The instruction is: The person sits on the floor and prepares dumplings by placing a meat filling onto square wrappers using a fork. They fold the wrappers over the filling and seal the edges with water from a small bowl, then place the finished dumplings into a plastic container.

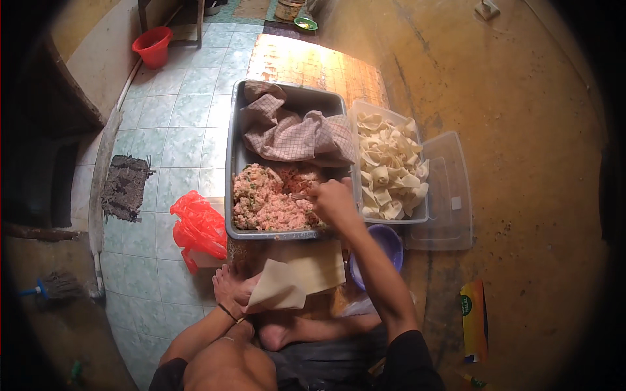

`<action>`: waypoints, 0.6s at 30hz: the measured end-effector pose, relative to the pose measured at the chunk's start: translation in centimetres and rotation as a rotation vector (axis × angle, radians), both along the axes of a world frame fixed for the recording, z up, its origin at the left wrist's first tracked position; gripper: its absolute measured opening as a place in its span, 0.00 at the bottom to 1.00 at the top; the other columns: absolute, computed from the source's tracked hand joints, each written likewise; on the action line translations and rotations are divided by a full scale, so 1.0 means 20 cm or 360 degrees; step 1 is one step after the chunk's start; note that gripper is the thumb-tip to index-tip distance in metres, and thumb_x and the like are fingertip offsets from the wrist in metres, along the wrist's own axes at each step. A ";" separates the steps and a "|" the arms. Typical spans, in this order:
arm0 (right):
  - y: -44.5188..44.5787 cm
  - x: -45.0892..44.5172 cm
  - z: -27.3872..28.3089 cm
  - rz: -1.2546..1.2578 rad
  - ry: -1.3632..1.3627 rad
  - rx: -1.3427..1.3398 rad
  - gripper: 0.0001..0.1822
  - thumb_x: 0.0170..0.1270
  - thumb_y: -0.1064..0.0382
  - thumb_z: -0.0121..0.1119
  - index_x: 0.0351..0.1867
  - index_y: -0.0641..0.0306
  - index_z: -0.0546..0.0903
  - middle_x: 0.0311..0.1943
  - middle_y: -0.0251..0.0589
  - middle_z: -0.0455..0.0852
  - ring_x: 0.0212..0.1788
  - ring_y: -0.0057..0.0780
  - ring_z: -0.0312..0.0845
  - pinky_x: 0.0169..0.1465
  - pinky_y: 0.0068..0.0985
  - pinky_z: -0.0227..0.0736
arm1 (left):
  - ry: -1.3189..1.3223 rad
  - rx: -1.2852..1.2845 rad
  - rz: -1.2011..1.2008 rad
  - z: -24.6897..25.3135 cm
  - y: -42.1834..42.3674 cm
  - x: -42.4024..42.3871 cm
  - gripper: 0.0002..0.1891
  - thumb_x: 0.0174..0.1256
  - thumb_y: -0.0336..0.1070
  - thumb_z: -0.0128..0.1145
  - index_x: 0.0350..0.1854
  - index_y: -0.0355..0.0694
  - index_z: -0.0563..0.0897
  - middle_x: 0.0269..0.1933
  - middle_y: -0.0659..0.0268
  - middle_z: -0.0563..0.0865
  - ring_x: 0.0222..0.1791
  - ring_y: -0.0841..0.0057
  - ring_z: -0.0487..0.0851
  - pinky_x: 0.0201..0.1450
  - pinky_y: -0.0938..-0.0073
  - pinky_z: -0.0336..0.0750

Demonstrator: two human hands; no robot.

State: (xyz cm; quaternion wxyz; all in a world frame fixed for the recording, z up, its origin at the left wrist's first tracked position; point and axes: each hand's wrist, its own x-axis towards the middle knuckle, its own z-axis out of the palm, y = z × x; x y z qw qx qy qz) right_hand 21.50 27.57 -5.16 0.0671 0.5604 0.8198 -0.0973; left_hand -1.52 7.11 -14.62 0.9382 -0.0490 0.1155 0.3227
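Note:
My right hand (335,203) grips a fork (299,197), its tines in the pink minced meat with green bits (274,205) at the near end of a grey plastic tub (274,235). A checked cloth (303,134) lies crumpled in the tub's far part. With my left hand (234,288) I hold a square dough wrapper (276,288) by its left edge; part of this hand is hidden. More wrappers (320,266) lie flat beside it, in front of the tub. To the tub's right, filled folded dumplings (389,166) fill a clear plastic box (391,220).
The box's clear lid (447,195) lies at its right. A purple bowl (386,251) stands partly behind my right forearm. A red plastic bag (198,227) lies left of the tub, near a grey mat (128,188). A red bucket (154,47) stands farther back.

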 end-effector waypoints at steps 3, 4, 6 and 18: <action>-0.10 0.13 0.14 -0.0251 0.0740 -0.0345 0.11 0.64 0.59 0.61 0.39 0.61 0.89 0.33 0.45 0.90 0.38 0.38 0.86 0.45 0.35 0.76 | 0.0343 0.0266 0.0218 0.00 -0.01 -0.14 0.33 0.69 0.43 0.57 0.75 0.41 0.64 0.72 0.53 0.69 0.70 0.58 0.72 0.71 0.51 0.69; -0.15 0.15 0.20 -0.0372 0.1031 -0.0529 0.11 0.65 0.58 0.63 0.39 0.60 0.89 0.34 0.47 0.90 0.40 0.38 0.87 0.47 0.34 0.76 | 0.0461 0.0352 0.0300 0.01 -0.02 -0.18 0.33 0.69 0.46 0.56 0.74 0.41 0.64 0.72 0.52 0.69 0.70 0.57 0.72 0.70 0.50 0.69; -0.30 0.20 0.33 -0.0294 0.1200 -0.0489 0.11 0.68 0.63 0.63 0.46 0.67 0.86 0.33 0.41 0.90 0.34 0.21 0.83 0.41 0.23 0.76 | 0.0507 0.0438 0.0401 0.12 0.00 -0.19 0.35 0.69 0.51 0.53 0.75 0.39 0.63 0.72 0.50 0.69 0.70 0.55 0.71 0.71 0.48 0.68; -0.85 0.01 0.62 0.0243 0.1115 0.0587 0.18 0.58 0.68 0.62 0.52 0.58 0.86 0.42 0.37 0.89 0.40 0.32 0.85 0.40 0.28 0.75 | 0.0246 0.0647 0.0475 0.53 0.24 0.02 0.32 0.77 0.53 0.43 0.71 0.30 0.65 0.67 0.48 0.73 0.69 0.56 0.72 0.74 0.51 0.62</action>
